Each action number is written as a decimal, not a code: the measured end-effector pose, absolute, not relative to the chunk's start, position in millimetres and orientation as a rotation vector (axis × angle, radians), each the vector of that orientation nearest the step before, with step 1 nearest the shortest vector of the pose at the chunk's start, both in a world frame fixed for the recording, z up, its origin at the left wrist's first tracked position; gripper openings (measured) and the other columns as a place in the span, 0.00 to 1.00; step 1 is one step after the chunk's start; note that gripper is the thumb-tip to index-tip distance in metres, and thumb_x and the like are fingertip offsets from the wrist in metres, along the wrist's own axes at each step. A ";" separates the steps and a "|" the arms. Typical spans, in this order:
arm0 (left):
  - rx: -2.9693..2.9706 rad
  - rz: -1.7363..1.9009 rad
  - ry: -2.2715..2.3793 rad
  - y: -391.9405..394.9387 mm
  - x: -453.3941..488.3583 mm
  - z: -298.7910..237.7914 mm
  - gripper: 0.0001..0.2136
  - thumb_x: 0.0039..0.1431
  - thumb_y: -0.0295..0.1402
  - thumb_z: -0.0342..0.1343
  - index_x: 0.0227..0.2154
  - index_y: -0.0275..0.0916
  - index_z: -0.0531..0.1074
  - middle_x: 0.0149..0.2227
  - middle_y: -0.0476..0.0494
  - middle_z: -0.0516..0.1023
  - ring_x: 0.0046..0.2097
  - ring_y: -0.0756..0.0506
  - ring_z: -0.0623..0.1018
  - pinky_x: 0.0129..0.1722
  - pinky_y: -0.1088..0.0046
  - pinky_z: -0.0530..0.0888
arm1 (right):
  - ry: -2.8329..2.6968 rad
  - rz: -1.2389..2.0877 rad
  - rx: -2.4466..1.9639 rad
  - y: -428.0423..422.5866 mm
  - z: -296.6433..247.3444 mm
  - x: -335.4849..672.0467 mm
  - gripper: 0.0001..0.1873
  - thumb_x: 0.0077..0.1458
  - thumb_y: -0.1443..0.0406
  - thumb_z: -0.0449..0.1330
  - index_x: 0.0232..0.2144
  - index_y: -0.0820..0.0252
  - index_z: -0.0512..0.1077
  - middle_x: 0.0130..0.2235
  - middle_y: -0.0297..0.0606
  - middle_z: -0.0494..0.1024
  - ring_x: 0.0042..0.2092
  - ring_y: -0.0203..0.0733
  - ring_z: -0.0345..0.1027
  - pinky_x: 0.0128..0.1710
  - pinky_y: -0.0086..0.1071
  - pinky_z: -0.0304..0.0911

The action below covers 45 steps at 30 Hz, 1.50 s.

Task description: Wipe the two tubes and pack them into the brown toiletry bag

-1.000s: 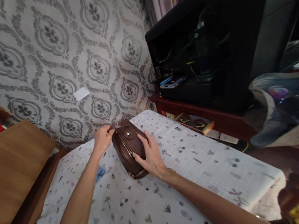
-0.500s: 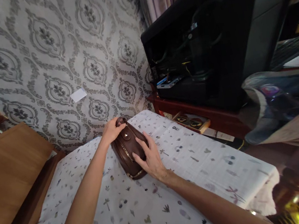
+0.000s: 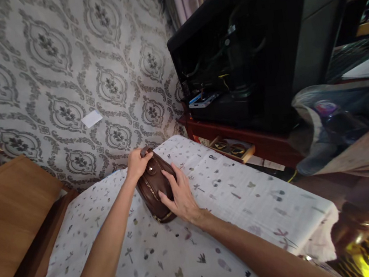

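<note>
A small brown leather bag (image 3: 155, 190) with gold trim and studs lies on a white cloth with small printed figures (image 3: 236, 205). My left hand (image 3: 137, 163) is closed over the bag's far top end, pressing its strap down there. My right hand (image 3: 178, 196) lies on the bag's near right side, fingers curled against the leather, steadying it. Both forearms reach in from the bottom edge.
A patterned grey wallpaper wall (image 3: 58, 83) rises behind the cloth. A wooden surface (image 3: 7, 206) stands at the left. A black cabinet (image 3: 244, 55) on a red-brown shelf (image 3: 240, 137) sits at the right, with bundled bags (image 3: 350, 132) beyond.
My left hand has brought the raised strap down and now presses on the bag's top end. My right hand has stayed on the bag's side. The view has shifted slightly.
</note>
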State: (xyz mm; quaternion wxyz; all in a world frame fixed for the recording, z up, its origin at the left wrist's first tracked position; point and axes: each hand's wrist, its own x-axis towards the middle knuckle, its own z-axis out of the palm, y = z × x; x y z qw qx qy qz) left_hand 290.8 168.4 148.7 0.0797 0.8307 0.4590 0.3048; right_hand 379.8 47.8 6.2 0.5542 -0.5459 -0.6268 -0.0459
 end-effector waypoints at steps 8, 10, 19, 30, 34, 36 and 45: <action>2.707 0.754 1.007 144.0 277.6 156.0 0.10 0.58 0.37 0.56 0.25 0.37 0.72 0.31 0.47 0.75 0.37 0.46 0.73 0.41 0.71 0.68 | -1.473 -0.024 -1.299 48.6 8.5 382.5 0.33 0.62 0.53 0.53 0.64 0.60 0.57 0.69 0.56 0.48 0.70 0.61 0.44 0.63 0.58 0.53; 2.664 0.731 1.036 145.3 269.0 158.2 0.08 0.57 0.37 0.57 0.35 0.38 0.76 0.37 0.45 0.78 0.40 0.44 0.75 0.44 0.70 0.69 | -1.456 -0.004 -1.298 48.3 7.8 383.2 0.35 0.61 0.51 0.54 0.65 0.58 0.55 0.69 0.55 0.47 0.70 0.60 0.44 0.64 0.58 0.52; 2.721 0.616 1.614 141.2 229.4 164.9 0.06 0.56 0.31 0.55 0.25 0.39 0.74 0.26 0.47 0.75 0.31 0.45 0.72 0.32 0.71 0.63 | -1.430 0.046 -1.303 51.9 1.2 382.3 0.41 0.58 0.48 0.57 0.67 0.57 0.53 0.69 0.54 0.48 0.70 0.62 0.45 0.64 0.59 0.52; 2.795 0.455 1.623 99.9 237.2 170.4 0.08 0.59 0.35 0.56 0.25 0.41 0.73 0.25 0.47 0.76 0.29 0.44 0.73 0.29 0.71 0.60 | -1.431 0.060 -1.274 51.0 1.4 381.5 0.43 0.59 0.48 0.57 0.68 0.58 0.48 0.69 0.55 0.48 0.70 0.62 0.43 0.64 0.60 0.51; 2.894 0.341 1.641 91.3 242.7 174.3 0.07 0.61 0.33 0.54 0.30 0.41 0.74 0.30 0.44 0.78 0.34 0.42 0.76 0.31 0.70 0.63 | -1.361 0.136 -1.232 49.9 3.4 383.6 0.41 0.60 0.49 0.55 0.69 0.58 0.48 0.69 0.53 0.51 0.71 0.57 0.43 0.66 0.57 0.49; 2.912 0.430 1.634 93.3 249.3 173.1 0.06 0.60 0.32 0.54 0.37 0.42 0.75 0.38 0.42 0.80 0.40 0.41 0.77 0.36 0.70 0.66 | -1.280 0.202 -1.190 51.6 2.2 385.4 0.37 0.63 0.50 0.51 0.68 0.59 0.49 0.68 0.52 0.54 0.70 0.54 0.44 0.67 0.55 0.48; 2.689 0.769 1.327 120.3 284.3 158.5 0.08 0.59 0.35 0.56 0.31 0.38 0.77 0.33 0.46 0.79 0.37 0.45 0.75 0.39 0.71 0.68 | -1.091 0.423 -1.186 64.1 -12.6 384.6 0.41 0.59 0.46 0.55 0.65 0.63 0.53 0.64 0.54 0.60 0.67 0.53 0.52 0.66 0.51 0.51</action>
